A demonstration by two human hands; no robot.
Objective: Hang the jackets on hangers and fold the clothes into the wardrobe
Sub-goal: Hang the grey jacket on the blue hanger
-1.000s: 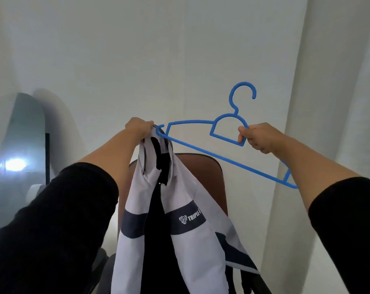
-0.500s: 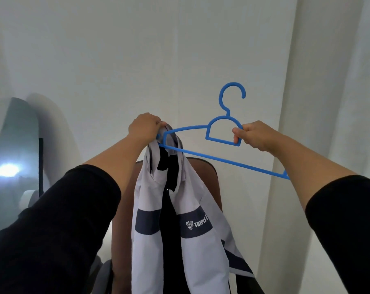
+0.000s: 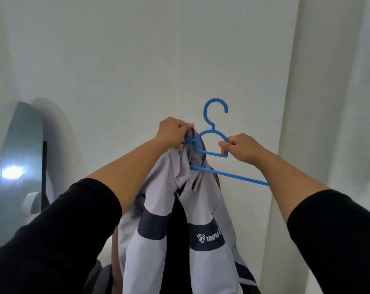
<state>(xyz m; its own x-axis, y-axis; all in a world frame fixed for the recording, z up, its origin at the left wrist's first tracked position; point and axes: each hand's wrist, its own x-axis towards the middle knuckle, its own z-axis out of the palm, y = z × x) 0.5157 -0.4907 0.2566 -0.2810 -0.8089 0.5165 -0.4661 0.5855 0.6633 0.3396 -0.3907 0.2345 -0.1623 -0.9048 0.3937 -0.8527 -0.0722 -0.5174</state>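
A light grey jacket with dark navy bands and a white logo hangs open in front of me. A blue plastic hanger is held up before the white wall, hook upward. My left hand grips the jacket's collar bunched over the hanger's left arm, which is hidden inside the fabric. My right hand pinches the right corner of the hanger's centre loop. The hanger's bottom bar runs down to the right and passes behind my right forearm.
A tall rounded mirror leans at the left with a bright light reflected in it. A brown chair back shows behind the jacket. A white wall corner or door panel stands at the right.
The hanger's left arm has slid into the jacket's shoulder, and my two hands have come closer together. The jacket and hanger now sit further right in view.
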